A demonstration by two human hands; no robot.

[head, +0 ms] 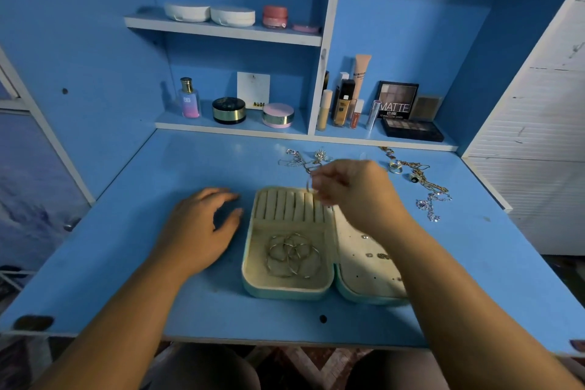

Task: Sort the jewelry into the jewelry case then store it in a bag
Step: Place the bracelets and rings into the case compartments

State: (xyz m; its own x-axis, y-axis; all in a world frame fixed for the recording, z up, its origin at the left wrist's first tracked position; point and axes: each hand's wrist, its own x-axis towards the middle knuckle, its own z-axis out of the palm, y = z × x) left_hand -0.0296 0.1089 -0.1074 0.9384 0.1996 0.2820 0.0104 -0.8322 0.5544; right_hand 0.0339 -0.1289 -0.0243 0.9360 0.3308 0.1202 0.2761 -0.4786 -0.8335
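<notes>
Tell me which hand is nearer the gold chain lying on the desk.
Right. The right hand, pinching a small ring above the jewelry case, hovers just left of the gold chain; the left hand rests on the desk left of the case.

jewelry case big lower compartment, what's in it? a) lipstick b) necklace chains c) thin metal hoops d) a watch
c: several thin metal hoops lie overlapping in the large lower compartment of the jewelry case.

Right hand pinching ring over open jewelry case, left hand on desk
</notes>
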